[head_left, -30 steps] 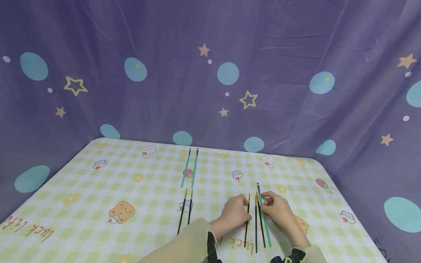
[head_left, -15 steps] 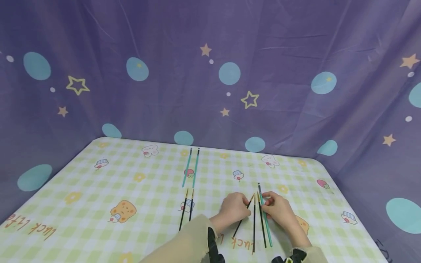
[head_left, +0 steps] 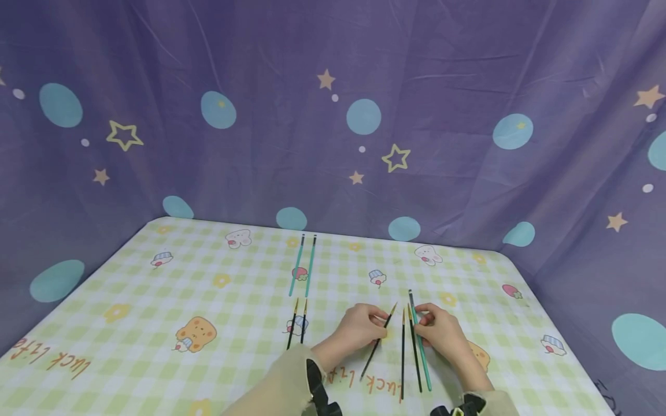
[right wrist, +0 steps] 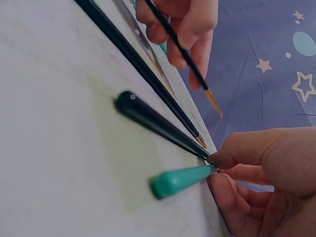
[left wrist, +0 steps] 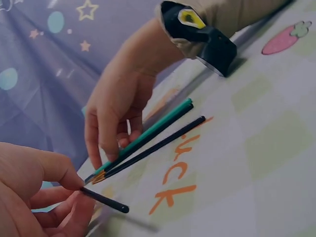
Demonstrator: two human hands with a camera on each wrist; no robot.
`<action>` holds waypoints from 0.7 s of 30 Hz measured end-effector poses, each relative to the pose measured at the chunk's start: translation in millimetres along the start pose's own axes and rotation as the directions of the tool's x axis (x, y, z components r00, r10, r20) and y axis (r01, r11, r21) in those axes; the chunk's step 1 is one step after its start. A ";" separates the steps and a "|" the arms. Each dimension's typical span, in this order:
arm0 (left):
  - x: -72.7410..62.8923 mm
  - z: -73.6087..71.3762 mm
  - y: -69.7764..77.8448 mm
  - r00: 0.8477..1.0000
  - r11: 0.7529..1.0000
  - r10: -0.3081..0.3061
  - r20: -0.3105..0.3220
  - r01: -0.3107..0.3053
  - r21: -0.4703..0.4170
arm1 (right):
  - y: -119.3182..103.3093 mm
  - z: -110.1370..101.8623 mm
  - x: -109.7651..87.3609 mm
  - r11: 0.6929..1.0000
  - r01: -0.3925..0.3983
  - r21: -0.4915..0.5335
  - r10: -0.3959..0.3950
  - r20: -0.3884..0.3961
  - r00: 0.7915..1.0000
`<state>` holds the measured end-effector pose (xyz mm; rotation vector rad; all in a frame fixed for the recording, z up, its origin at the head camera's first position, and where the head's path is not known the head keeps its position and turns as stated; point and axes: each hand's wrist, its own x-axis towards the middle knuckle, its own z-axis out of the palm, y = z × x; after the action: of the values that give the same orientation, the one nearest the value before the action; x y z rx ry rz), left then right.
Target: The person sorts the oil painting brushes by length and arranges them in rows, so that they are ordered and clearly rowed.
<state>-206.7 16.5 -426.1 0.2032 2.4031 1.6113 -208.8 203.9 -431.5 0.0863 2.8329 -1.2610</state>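
In the head view my left hand (head_left: 359, 325) pinches a slim black paintbrush (head_left: 372, 355), slanted with its pale tip up to the right. The left wrist view shows the dark handle end (left wrist: 113, 203) raised over its shadow on the cloth. My right hand (head_left: 441, 332) pinches a teal paintbrush (head_left: 425, 365) near its ferrule. A black paintbrush (head_left: 417, 361) lies right beside the teal one, its tip at my right fingertips (right wrist: 228, 155). Another black paintbrush (head_left: 403, 364) lies between the two hands, touched by neither.
Two teal paintbrushes (head_left: 297, 263) lie side by side farther back, left of centre. In front of them are two black paintbrushes (head_left: 292, 326), partly covered by my left sleeve (head_left: 281, 381). A green checked cloth (head_left: 250, 358) covers the table; a purple curtain (head_left: 260, 162) hangs behind.
My left hand has moved left with its black paintbrush, away from the other brushes, and the brush has tilted from nearly straight to slanted. The right hand stays in place on the teal paintbrush.
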 end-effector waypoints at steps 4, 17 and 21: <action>-3.7 -7.9 -0.5 1.000 0.998 -0.010 0.010 0.011 -0.064 | 0.0 0.4 0.5 1.000 0.001 -0.003 -0.001 -0.003 1.000; -18.8 -39.0 -10.2 0.999 0.988 0.009 0.034 -0.003 -0.156 | -0.5 0.2 0.0 1.000 -0.001 -0.004 0.001 0.003 1.000; -24.8 -51.3 -14.3 0.999 0.985 0.014 0.041 -0.007 -0.173 | 0.3 0.2 0.4 1.000 -0.002 -0.008 0.002 0.005 1.000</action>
<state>-196.7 -40.7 -417.7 0.2162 2.2200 1.7901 -209.1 204.0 -431.9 0.0854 2.8330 -1.2484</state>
